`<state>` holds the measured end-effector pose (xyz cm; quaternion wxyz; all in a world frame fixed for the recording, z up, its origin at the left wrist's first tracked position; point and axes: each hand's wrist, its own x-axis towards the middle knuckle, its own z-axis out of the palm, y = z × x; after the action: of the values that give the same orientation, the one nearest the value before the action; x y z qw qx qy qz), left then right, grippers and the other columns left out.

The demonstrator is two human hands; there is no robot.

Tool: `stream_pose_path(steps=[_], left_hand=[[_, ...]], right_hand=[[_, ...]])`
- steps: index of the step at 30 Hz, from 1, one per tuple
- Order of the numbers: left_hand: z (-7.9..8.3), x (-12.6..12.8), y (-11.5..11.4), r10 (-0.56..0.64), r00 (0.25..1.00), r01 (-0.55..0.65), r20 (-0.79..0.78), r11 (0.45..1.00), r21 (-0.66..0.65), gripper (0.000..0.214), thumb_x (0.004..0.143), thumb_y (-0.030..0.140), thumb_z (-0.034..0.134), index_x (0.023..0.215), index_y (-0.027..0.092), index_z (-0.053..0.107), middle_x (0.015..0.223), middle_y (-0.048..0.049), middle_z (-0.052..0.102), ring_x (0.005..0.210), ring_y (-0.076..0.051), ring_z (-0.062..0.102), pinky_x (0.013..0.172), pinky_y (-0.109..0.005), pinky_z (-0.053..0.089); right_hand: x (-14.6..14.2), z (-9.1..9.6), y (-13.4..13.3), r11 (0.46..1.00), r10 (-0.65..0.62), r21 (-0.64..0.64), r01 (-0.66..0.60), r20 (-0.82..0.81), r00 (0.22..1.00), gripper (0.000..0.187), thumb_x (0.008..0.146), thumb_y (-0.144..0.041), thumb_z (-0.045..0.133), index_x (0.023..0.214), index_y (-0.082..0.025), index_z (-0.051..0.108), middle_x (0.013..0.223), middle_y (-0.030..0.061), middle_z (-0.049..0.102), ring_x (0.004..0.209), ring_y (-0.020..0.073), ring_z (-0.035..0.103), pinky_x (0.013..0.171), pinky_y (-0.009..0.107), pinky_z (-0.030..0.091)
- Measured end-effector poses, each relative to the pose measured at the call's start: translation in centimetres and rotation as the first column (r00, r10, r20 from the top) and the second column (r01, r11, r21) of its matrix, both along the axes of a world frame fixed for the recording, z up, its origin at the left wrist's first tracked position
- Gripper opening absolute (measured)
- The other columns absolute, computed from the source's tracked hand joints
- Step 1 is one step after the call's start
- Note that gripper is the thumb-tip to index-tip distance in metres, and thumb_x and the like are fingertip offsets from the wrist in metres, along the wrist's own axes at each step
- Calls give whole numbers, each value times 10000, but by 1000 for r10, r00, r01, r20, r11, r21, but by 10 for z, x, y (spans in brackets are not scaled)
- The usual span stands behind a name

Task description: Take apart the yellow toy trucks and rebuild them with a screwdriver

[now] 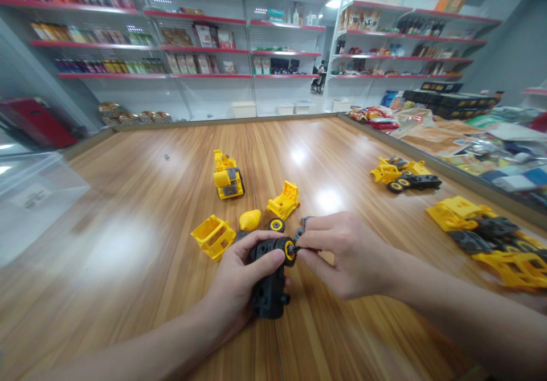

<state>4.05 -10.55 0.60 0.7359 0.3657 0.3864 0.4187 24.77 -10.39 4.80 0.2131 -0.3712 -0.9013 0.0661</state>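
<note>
My left hand (243, 273) is wrapped round a black toy truck chassis (268, 295), its thumb lying near a small wheel (290, 250) with a yellow hub. At that hub, my right hand (337, 250) pinches a small dark piece, too small to name for sure. Just beyond my hands lie a loose wheel (276, 225), a yellow toy cab (213, 236), a yellow rounded drum part (250, 220) and a yellow bucket-like part (284, 200). Some grey bits are partly hidden behind my right fingers.
An assembled yellow toy vehicle (228, 176) stands farther back. More toy parts (404, 174) and a heap of yellow and black pieces (491, 238) lie to the right. A clear plastic bin (38, 199) is at the left. A raised edge (231, 120) borders the wooden table; stocked shelves stand behind.
</note>
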Motion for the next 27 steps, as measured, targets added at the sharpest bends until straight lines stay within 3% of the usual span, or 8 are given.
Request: stream_pose_path(steps=[6, 9, 12, 16, 19, 27], left_hand=[[-2, 1, -1, 21, 995, -14, -102, 998, 66, 388, 691, 324, 838, 1001, 192, 648, 822, 5, 633, 550, -164, 683, 498, -287, 597], [-4, 0, -1, 23, 992, -12, -121, 996, 86, 391, 705, 335, 828, 1018, 193, 640, 848, -3, 639, 567, -168, 691, 514, -290, 604], [-5, 0, -1, 20, 991, -8, -132, 996, 92, 397, 707, 335, 828, 1024, 189, 639, 848, -8, 646, 573, -162, 690, 534, -291, 610], [-5, 0, -1, 19, 990, -5, -136, 995, 102, 396, 715, 332, 822, 1035, 194, 635, 840, -9, 655, 587, -170, 699, 548, -296, 614], [-6, 0, -1, 20, 990, -5, -142, 994, 105, 404, 709, 332, 825, 1039, 191, 638, 830, -10, 659, 586, -168, 696, 557, -302, 615], [-7, 0, -1, 8, 986, 16, -168, 989, 144, 394, 734, 325, 806, 1065, 195, 636, 835, -17, 668, 614, -156, 693, 573, -266, 602]], right_hand=[[-3, -2, -1, 1000, -7, -24, 6, -15, 1000, 116, 847, -174, 530, 740, -173, 575, 715, 13, 589, 652, 130, 531, 591, 267, 354], [-4, -3, -1, 997, -44, -67, 39, -75, 996, 43, 818, -165, 561, 845, -171, 594, 773, 20, 630, 683, 136, 578, 623, 256, 397], [-5, -4, -1, 994, -67, -92, 57, -111, 992, 126, 783, -144, 584, 906, -167, 584, 814, 23, 649, 708, 141, 606, 645, 249, 422], [-6, -3, -1, 996, -55, -82, 48, -88, 995, 33, 817, -157, 560, 827, -153, 592, 756, 35, 637, 666, 141, 590, 616, 252, 408], [-7, -2, -1, 996, -42, -78, 37, -69, 997, 99, 848, -167, 529, 779, -149, 599, 713, 39, 624, 635, 139, 572, 593, 253, 394], [-6, -2, -1, 994, -58, -94, 49, -92, 994, 94, 794, -143, 575, 883, -149, 605, 799, 43, 657, 692, 146, 604, 636, 252, 425]])
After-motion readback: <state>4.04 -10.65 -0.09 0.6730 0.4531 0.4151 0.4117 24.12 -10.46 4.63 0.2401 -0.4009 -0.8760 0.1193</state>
